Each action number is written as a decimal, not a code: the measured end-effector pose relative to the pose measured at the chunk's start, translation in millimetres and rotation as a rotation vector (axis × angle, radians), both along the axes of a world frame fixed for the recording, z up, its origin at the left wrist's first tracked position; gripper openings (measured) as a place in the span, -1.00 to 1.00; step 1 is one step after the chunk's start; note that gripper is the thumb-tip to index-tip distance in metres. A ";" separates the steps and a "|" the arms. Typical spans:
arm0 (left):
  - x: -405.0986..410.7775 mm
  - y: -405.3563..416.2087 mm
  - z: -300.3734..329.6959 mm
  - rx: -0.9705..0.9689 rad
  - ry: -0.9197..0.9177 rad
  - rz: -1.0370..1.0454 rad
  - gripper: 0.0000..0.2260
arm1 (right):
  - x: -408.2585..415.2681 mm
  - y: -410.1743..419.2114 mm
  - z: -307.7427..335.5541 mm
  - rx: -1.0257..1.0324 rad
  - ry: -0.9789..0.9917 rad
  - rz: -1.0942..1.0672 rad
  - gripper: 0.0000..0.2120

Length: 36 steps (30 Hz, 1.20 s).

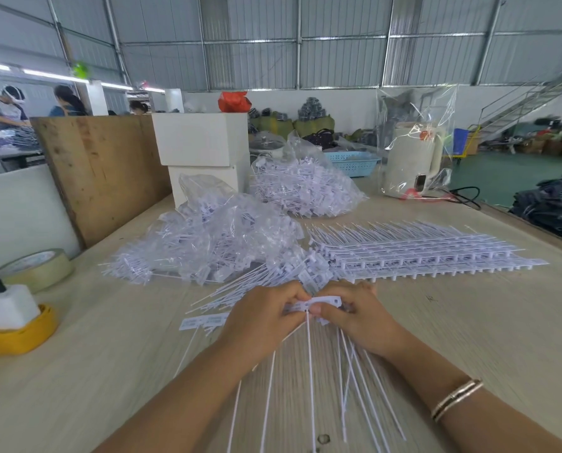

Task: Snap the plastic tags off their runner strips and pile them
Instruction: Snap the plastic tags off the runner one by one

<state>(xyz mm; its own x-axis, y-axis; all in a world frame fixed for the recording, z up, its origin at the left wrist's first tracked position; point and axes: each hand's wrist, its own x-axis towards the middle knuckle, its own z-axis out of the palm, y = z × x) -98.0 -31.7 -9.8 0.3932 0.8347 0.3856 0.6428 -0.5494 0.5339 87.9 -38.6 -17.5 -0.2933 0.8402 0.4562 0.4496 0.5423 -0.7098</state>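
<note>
**Tags being pulled from a strip on the table**

Nearest of all, long thin white tails [309,380] are seen fanned out on the wooden table [469,322], running back toward the person between the two arms. A bracelet [457,399] is worn on the right wrist.

A white strip of tags [322,304] is held in the middle by both hands. The left hand [260,317] is curled around its left end, with the fingers pinched tight. The right hand [361,317] is curled around the right end, and the thumb is pressed on the strip. The two hands are touching.

Just left of the hands, loose tags [204,322] are laid flat on the table. Farther back, on the right, a stack of full runner strips [420,253] is laid in neat rows. On the left, clear bags of tags [214,237] are heaped up, and another full bag [306,188] is seen behind them.

At the near left, a yellow tray [21,338] with a white block [6,305] in it is seen, and a roll of tape [37,268] is set just behind it. White boxes [204,142] and a white kettle [413,158] in clear wrap are placed at the far side.
</note>
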 end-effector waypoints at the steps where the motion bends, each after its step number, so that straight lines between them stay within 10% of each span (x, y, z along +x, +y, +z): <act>1: 0.0 0.2 -0.1 0.002 -0.003 0.001 -0.86 | -0.1 -0.3 0.0 0.002 0.005 -0.001 -0.91; 23: 2.1 0.8 3.1 -0.036 -0.236 0.039 -0.89 | -2.2 -1.7 1.7 -0.036 0.188 -0.191 -0.72; 36: -1.9 -3.6 8.4 0.150 -0.017 0.149 -0.84 | 10.2 5.3 -2.1 0.089 -0.518 -0.384 -0.90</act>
